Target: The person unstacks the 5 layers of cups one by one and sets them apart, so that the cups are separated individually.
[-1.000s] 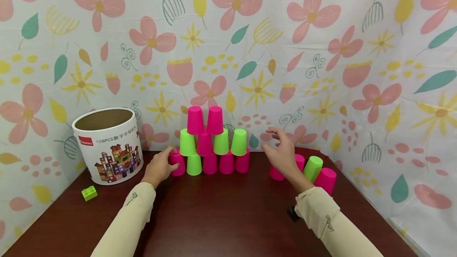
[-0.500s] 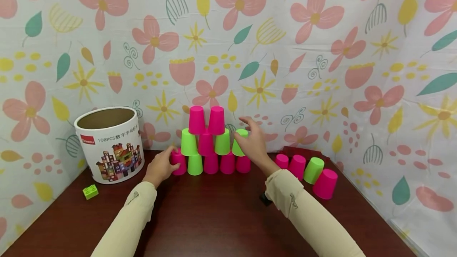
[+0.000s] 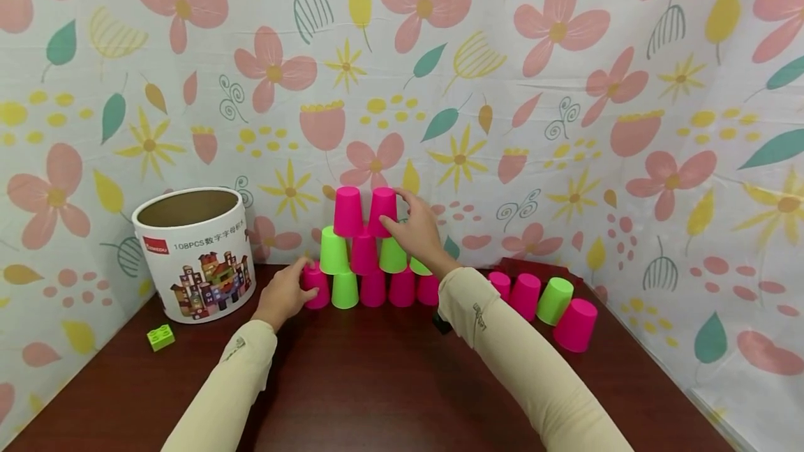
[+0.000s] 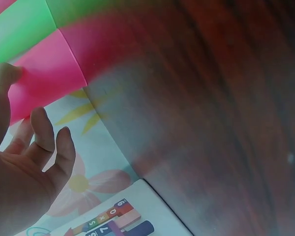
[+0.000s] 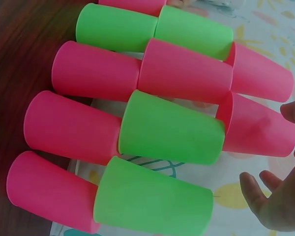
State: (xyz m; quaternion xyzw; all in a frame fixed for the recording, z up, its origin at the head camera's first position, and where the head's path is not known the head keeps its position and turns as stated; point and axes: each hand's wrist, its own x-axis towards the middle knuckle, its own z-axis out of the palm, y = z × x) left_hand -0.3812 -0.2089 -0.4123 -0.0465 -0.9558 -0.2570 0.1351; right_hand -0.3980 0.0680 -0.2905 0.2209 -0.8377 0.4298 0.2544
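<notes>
Left hand (image 3: 285,296): pinches the end cup (image 3: 319,288), pink, at the left of the bottom row; likely bracing it so the row does not spread.
Right hand (image 3: 419,230): thumb and finger bent round the upper cup (image 3: 382,202), pink, right of the top pair; probably steadying it, though how firmly I cannot tell.
Stack (image 3: 363,255): at the far side of the table (image 3: 352,382), five cups, then four, then two; mouths down, each raised cup straddling two, presumably sharing its weight.
Loose cups (image 3: 555,300): three pink, one green, lined up at right, mouths down, insides hidden.
Tub (image 3: 153,277): left, open-topped; its floor and any contents are out of sight.
Block (image 3: 161,337): green, outside the tub, on its near side.
</notes>
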